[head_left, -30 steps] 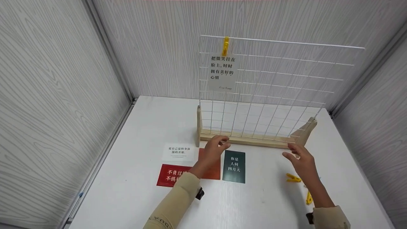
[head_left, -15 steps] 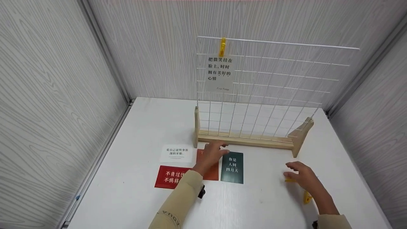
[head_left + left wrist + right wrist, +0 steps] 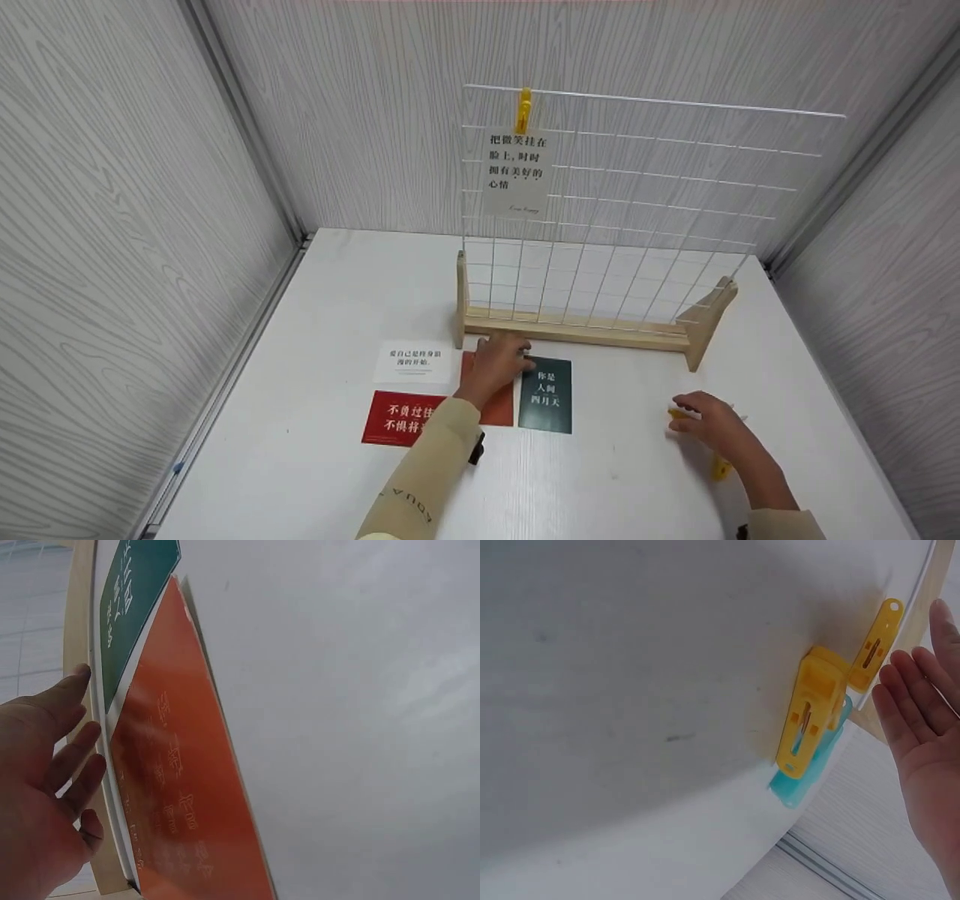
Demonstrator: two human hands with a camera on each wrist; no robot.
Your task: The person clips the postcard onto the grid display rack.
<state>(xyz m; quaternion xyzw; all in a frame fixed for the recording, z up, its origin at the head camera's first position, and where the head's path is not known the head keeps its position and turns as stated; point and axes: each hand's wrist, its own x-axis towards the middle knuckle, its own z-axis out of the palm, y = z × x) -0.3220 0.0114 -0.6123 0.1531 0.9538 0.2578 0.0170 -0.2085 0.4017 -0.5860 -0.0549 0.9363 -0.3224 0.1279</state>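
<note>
My left hand (image 3: 493, 369) hovers over the top of an orange card (image 3: 187, 742), its fingers loosely bent and nothing held. Just right of those fingertips lies a dark green card (image 3: 546, 412) with white writing. Over at the right, my right hand (image 3: 711, 426) reaches low to the table, thumb and fingers apart around the near side of a yellow clothespin (image 3: 877, 645). The right wrist view shows these fingers relaxed, with the clothespin just beyond their tips. Beside it lie a second yellow clothespin (image 3: 810, 712) and a teal clothespin (image 3: 789, 791).
A white wire grid (image 3: 630, 184) stands in a wooden base (image 3: 577, 331) behind the hands. Near its top left, a yellow clothespin (image 3: 523, 111) holds a grey card (image 3: 517, 196). A white card (image 3: 412, 367) and a red card (image 3: 382, 431) lie left on the table.
My right hand has come down and toward me from beside the grid's base to the yellow clothespin. My left hand has lowered slightly over the orange card.
</note>
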